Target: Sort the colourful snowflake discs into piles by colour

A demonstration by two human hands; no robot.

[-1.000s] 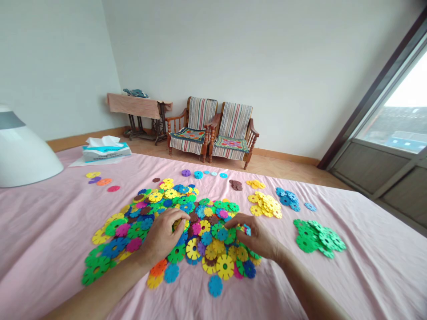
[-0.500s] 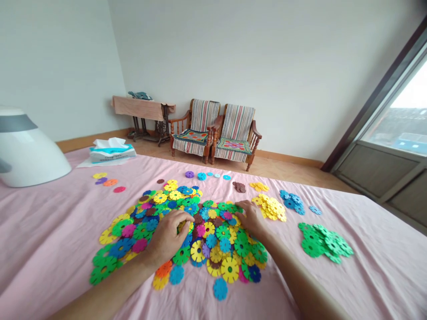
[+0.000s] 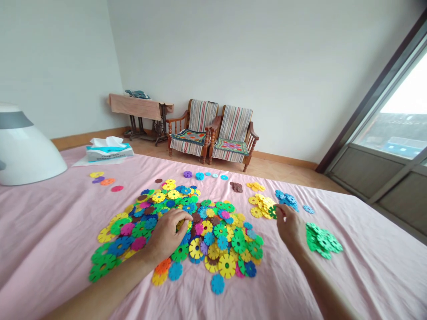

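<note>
A heap of notched plastic interlocking discs (image 3: 213,235), in green, yellow, blue, brown, pink and other colours, is spread before me. Over its left-middle part rests my left hand (image 3: 170,235), thumb and fingers curled together; yellow shows in the gap, but I cannot tell whether a disc is held. To the right of the heap, my right hand (image 3: 290,222) pinches a green interlocking disc (image 3: 272,212) at its fingertips. Just behind that disc lies a yellow pile (image 3: 262,204). A blue pile (image 3: 287,199) is partly hidden by the hand, and a green pile (image 3: 323,241) sits beside the wrist.
Small brown (image 3: 236,187) and orange-yellow (image 3: 256,186) piles lie farther back. Purple (image 3: 187,174) and light-blue discs line the far edge. At left are loose discs, a tissue box (image 3: 109,150) and a white appliance (image 3: 30,151). A pink cloth (image 3: 133,302) covers the surface.
My right hand has moved right from the heap's far right edge, carrying a green disc toward the separate piles. My left hand has stayed on the heap. The view has shifted slightly.
</note>
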